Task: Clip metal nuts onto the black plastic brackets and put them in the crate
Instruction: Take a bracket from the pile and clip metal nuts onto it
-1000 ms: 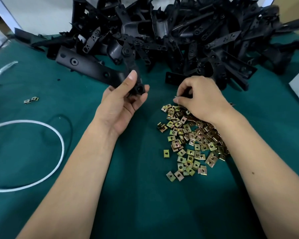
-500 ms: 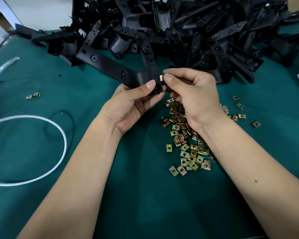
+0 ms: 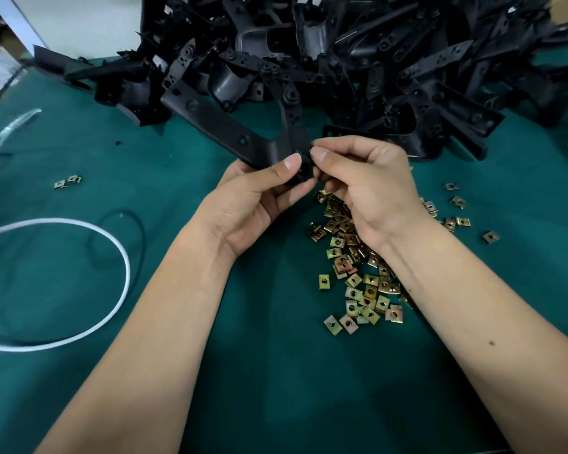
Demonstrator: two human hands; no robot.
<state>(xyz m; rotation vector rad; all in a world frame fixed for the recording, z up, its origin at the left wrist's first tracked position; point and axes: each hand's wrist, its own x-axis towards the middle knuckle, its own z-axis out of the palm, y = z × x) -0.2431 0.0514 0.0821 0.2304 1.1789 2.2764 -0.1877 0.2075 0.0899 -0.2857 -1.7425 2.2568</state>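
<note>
Assembly workshop bench: green mat (image 3: pixel 79 404), bracket heap (image 3: pixel 358 54), loose nuts (image 3: pixel 361 283).

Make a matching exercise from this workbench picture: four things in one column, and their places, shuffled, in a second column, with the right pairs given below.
Things:
1. Black plastic bracket with two arms
2. Heap of small brass-coloured metal clip nuts
3. White cord loop
4. Pile of black plastic brackets

Places:
A. Far edge of the green table
B. Under the right wrist
C. Held in the left hand
D. Left side of the table

Pairs: 1-C, 2-B, 3-D, 4-A
</note>
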